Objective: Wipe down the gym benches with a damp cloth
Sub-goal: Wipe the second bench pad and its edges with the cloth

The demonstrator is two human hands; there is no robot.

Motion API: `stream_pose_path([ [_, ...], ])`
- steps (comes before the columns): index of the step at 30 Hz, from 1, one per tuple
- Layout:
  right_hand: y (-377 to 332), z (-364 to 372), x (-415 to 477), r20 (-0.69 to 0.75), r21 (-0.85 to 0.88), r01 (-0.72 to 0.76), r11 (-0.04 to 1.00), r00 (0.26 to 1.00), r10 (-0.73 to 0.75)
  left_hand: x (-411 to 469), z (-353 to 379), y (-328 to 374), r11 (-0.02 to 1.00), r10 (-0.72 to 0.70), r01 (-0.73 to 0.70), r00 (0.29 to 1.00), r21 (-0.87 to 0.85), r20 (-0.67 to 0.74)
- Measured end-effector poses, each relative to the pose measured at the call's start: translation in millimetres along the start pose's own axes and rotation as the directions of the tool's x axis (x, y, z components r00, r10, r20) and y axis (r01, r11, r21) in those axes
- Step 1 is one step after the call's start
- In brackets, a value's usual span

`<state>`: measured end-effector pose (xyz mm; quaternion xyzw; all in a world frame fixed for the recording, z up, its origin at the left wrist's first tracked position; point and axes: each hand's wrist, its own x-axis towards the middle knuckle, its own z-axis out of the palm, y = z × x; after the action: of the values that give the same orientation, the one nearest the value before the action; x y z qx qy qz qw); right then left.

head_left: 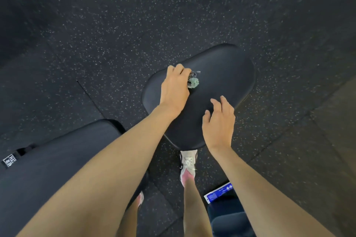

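A black padded bench seat [221,75] lies in the middle of the view. My left hand [175,86] is on its left part and grips a bunched green and patterned cloth [193,80], which pokes out past the fingers onto the pad. My right hand [218,121] hovers over the seat's near right part with fingers spread and loosely bent, holding nothing. Whether it touches the pad I cannot tell.
A second, longer black bench pad [57,159] with a small label lies at lower left. Speckled black rubber floor [134,15] surrounds both. My feet in light shoes [187,165] stand just below the seat. A blue and white label [219,192] shows at bottom right.
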<state>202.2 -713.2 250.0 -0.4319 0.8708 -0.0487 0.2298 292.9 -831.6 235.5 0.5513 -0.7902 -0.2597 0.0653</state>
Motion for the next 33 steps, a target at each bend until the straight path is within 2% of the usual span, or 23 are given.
stream_pose_path([
  [4, 18.7, -7.8, 16.8, 0.03, 0.004, 0.053, 0.999, 0.998, -0.053, -3.3, 18.5, 7.7, 0.994, -0.077, 0.077, 0.997, 0.077, 0.003],
  [8, 29.9, -13.5, 27.1, 0.031, 0.037, 0.09, 0.995, 0.995, -0.091, -35.2, 23.7, -1.9, 0.995, 0.042, -0.043, 0.999, 0.088, 0.01],
  [10, 35.6, -17.3, 29.0, 0.014, 0.064, 0.066, 0.996, 0.998, -0.067, -49.4, 22.0, -14.5, 0.997, 0.069, -0.069, 0.997, -0.02, 0.02],
  [12, 41.6, -20.7, 28.3, 0.009, 0.079, 0.035, 0.996, 0.999, -0.035, -51.0, 14.7, -20.5, 0.987, 0.0, -0.006, 0.999, -0.162, -0.039],
  [15, 52.2, -23.0, 27.5, 0.007, 0.1, -0.014, 0.995, 1.0, 0.013, -17.6, 4.8, -8.8, 0.973, -0.081, 0.054, 0.991, -0.224, -0.109],
  [20, 60.0, -26.6, 27.1, 0.064, 0.244, -0.086, 0.966, 0.995, 0.073, 7.3, 16.1, 19.3, 0.983, -0.17, 0.168, 0.985, -0.069, -0.027],
  [23, 59.7, -30.7, 27.6, 0.134, 0.324, -0.173, 0.93, 0.982, 0.136, -14.1, 19.4, 16.5, 0.999, -0.045, 0.045, 0.993, 0.005, 0.113],
  [25, 60.0, -32.9, 27.7, 0.156, 0.412, -0.213, 0.886, 0.974, 0.161, -27.6, 14.5, 13.5, 0.99, 0.124, -0.108, 0.969, -0.089, 0.212],
  [27, 62.2, -35.5, 27.7, 0.174, 0.5, -0.235, 0.833, 0.97, 0.17, -38.1, 10.3, 21.9, 0.952, 0.273, -0.227, 0.934, -0.207, 0.231],
  [30, 68.9, -41.0, 29.6, 0.21, 0.506, -0.227, 0.832, 0.968, 0.137, -26.6, 20.7, 53.3, 0.937, 0.279, -0.23, 0.946, -0.262, 0.168],
  [33, 75.5, -45.0, 32.3, 0.274, 0.478, -0.211, 0.853, 0.958, 0.083, -3.4, 36.9, 79.4, 0.966, 0.241, -0.206, 0.936, -0.156, 0.256],
])
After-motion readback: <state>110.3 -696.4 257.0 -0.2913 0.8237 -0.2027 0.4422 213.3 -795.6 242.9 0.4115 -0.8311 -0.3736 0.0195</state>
